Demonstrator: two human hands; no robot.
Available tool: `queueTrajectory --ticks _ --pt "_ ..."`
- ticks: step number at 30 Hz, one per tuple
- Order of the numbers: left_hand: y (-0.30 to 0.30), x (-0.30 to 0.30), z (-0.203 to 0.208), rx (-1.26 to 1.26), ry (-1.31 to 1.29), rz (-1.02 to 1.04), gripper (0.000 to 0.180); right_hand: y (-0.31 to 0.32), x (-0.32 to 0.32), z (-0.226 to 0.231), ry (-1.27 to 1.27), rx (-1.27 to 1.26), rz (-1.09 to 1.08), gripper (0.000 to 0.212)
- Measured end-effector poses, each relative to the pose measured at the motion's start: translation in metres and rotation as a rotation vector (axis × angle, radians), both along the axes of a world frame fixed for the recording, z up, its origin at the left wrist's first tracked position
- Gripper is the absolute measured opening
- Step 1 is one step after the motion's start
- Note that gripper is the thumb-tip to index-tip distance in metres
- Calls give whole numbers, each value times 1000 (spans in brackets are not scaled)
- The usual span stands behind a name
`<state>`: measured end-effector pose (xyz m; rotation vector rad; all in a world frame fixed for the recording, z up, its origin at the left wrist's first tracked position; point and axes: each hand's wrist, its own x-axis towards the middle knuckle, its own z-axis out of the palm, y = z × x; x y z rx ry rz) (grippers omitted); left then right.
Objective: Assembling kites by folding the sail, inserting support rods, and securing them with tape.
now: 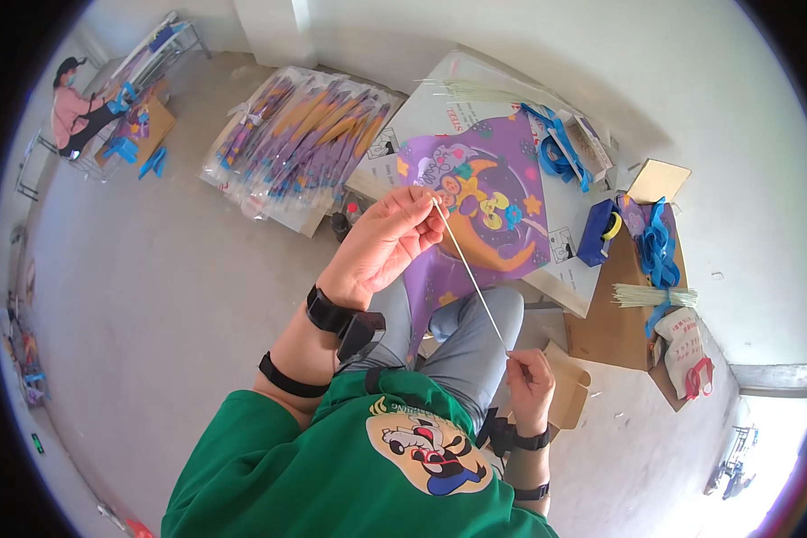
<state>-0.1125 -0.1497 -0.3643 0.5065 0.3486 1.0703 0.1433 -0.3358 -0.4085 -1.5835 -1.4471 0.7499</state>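
Note:
A thin white rod (pixel 472 276) slants between my hands, over my lap and the edge of the table. My left hand (pixel 394 231) pinches its upper end between thumb and fingers. The lower end is held in the closed fingers of my right hand (pixel 531 386), beside my right knee. Under and beyond the rod, a purple printed cloth (pixel 533 255) with moon and star pictures lies on the white-topped table (pixel 421 108). One pointed part of the cloth hangs over the near edge toward my legs.
Clear-bagged colourful printed goods (pixel 305 134) are piled at the left. More thin rods (pixel 484 90) and blue ribbon (pixel 556 152) lie at the back. Right of the table are a blue tape dispenser (pixel 596 233) and a cardboard box (pixel 610 314). Far left, a person (pixel 76 112) sits working.

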Motion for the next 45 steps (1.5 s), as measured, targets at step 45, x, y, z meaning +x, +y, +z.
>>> queueTrajectory --ticks 45 --pt "-16 72 -47 382 745 -123 7 103 -48 -5 137 192 -111 18"
